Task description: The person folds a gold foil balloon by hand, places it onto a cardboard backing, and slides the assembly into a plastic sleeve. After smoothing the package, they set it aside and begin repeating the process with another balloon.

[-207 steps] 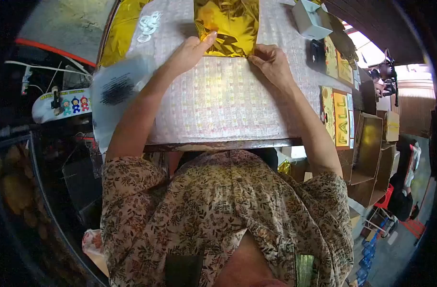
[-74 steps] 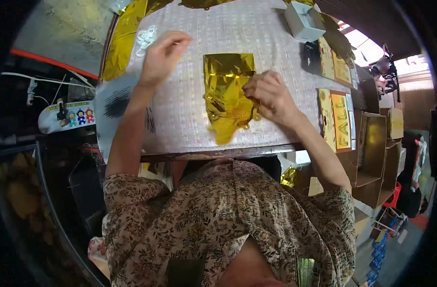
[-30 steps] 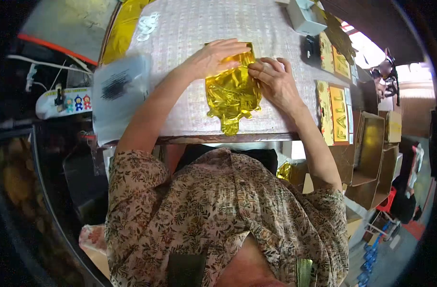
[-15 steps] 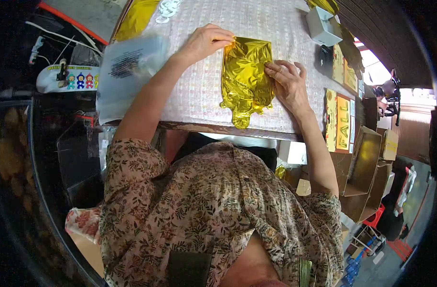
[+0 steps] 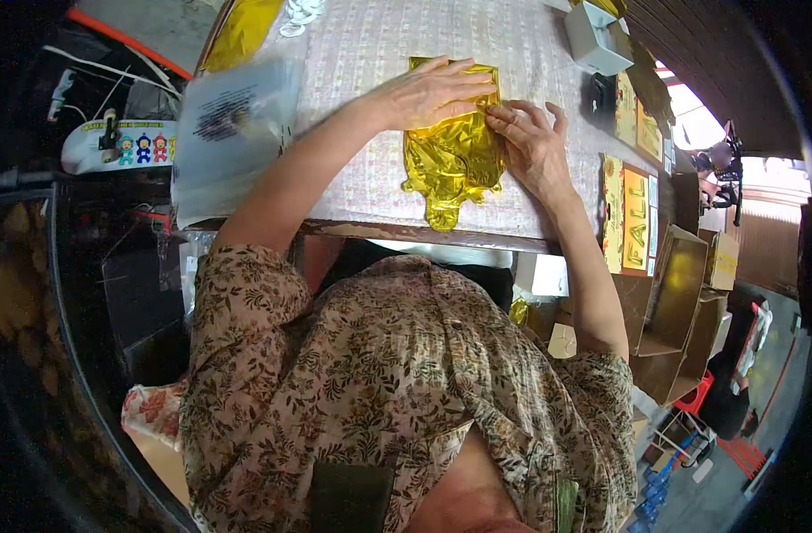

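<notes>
A crinkled, flat gold foil balloon (image 5: 455,164) lies folded on the patterned tablecloth, its lobed end toward me. My left hand (image 5: 428,96) rests palm down across the upper part, fingers stretched out over the foil. At the right edge, my right hand (image 5: 532,147) has bent fingers that pinch the foil's side; its thumb is mostly hidden. To the left lies a stack of clear plastic bags (image 5: 237,142) with dark print.
White rings (image 5: 301,13) and gold foil (image 5: 241,35) lie at the far left. A white box (image 5: 597,40), a black item (image 5: 598,91) and printed FALL packages (image 5: 632,218) line the right side. Cardboard boxes (image 5: 672,293) stand beyond the table edge.
My left hand has gone from pinching the foil's top left corner to lying flat across its upper part. The right hand stays at the right edge.
</notes>
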Demonstrator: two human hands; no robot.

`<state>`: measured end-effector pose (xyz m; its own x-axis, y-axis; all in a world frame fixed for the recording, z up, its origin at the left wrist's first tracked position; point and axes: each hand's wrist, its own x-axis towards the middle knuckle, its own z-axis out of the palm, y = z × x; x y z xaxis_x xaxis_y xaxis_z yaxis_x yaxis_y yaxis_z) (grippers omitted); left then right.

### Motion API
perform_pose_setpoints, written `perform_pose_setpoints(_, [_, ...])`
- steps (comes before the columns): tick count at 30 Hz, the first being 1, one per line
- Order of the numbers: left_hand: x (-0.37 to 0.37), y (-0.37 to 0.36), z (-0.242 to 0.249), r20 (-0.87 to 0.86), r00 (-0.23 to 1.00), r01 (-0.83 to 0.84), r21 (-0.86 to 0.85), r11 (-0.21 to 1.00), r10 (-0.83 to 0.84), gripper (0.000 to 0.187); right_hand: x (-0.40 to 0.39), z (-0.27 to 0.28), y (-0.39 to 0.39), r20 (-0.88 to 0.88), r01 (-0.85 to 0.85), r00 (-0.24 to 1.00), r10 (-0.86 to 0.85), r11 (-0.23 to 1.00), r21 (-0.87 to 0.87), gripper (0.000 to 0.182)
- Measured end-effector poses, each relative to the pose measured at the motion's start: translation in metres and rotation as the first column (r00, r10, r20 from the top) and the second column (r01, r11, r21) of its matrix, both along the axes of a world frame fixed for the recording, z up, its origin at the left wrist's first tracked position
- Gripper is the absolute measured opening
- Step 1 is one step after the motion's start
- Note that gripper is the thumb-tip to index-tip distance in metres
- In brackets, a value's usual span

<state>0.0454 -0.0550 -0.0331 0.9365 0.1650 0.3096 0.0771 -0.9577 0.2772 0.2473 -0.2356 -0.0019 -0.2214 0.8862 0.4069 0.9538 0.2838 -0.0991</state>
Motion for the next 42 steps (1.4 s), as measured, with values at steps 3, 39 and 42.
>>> perform_pose_setpoints(3, [0.003,0.003,0.004,0.128,0.991,-0.001,-0.185,0.983,0.025,0.052,0.000,0.000,-0.002,-0.029,-0.004,1.000,0.004,1.000,0.001,0.034])
perform_pose_setpoints(39, [-0.090,-0.011,0.035,0.019,1.000,-0.007,-0.469,0.883,0.018,0.028,-0.003,0.004,0.000,-0.099,-0.044,0.994,0.043,0.999,-0.017,0.031])
perform_pose_setpoints(42, [-0.088,-0.006,0.029,-0.006,0.999,-0.045,-0.466,0.883,0.048,0.034,-0.004,0.006,0.001,-0.119,-0.052,0.992,0.049,0.998,-0.025,0.034])
